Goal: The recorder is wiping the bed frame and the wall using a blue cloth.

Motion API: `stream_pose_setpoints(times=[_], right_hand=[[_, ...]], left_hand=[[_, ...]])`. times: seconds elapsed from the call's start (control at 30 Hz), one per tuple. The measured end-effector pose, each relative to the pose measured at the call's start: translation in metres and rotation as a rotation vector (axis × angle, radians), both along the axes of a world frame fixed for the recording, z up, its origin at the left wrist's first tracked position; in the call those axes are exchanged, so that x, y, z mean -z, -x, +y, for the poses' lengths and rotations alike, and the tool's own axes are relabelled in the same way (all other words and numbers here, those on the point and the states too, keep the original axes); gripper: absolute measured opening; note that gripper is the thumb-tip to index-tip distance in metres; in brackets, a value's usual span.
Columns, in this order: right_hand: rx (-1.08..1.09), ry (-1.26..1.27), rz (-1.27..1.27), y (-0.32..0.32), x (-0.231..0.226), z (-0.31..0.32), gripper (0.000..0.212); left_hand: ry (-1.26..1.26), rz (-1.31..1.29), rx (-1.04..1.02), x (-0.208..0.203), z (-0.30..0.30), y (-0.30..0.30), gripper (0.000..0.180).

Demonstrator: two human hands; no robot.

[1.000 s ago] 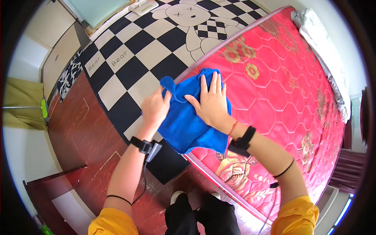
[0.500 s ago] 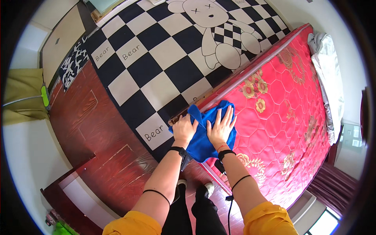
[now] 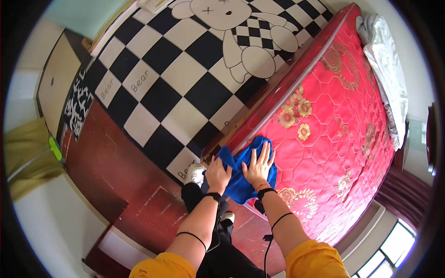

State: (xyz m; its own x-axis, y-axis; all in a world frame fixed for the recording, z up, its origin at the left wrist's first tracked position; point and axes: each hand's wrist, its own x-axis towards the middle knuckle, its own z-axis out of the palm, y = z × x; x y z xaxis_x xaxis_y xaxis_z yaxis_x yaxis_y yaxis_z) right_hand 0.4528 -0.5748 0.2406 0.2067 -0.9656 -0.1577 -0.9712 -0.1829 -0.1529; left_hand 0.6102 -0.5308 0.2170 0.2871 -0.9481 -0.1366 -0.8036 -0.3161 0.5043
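A crumpled blue cloth (image 3: 240, 181) is draped over the near corner of a red quilted mattress (image 3: 320, 153) with yellow flower patterns. My right hand (image 3: 258, 167) lies flat on the cloth, fingers spread and pointing away from me. At the corner of the wooden bed frame (image 3: 238, 124), my left hand (image 3: 218, 175) is closed, its fingers bent over the cloth's left edge. Its fingertips are partly hidden, so whether it also grips the wood does not show.
A black-and-white checkered mat (image 3: 162, 97) with a bear drawing lies beyond the bed frame. Dark red wooden floor (image 3: 111, 162) spreads to the left. My white shoe (image 3: 195, 173) stands by the mat's near edge. A pale silvery cloth (image 3: 382, 69) rests along the mattress's far right side.
One of my feet has stepped forward to the bed-frame corner. The view has shifted and turned a little. Both hands stay at the cloth on the mattress corner.
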Motion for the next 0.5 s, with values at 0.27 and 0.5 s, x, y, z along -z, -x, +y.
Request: stream_pose_setpoints(times=[0.27, 0.5], right_hand=[[0.023, -0.12, 0.004, 0.0056, 0.0062, 0.0026, 0.067], [0.021, -0.155, -0.043, 0.0074, 0.0037, 0.0066, 0.066]], left_hand=[[-0.098, 0.136, 0.016, 0.0022, 0.0061, -0.0029, 0.055], [-0.186, 0.16, 0.048, -0.0012, 0.0052, -0.0055, 0.062]])
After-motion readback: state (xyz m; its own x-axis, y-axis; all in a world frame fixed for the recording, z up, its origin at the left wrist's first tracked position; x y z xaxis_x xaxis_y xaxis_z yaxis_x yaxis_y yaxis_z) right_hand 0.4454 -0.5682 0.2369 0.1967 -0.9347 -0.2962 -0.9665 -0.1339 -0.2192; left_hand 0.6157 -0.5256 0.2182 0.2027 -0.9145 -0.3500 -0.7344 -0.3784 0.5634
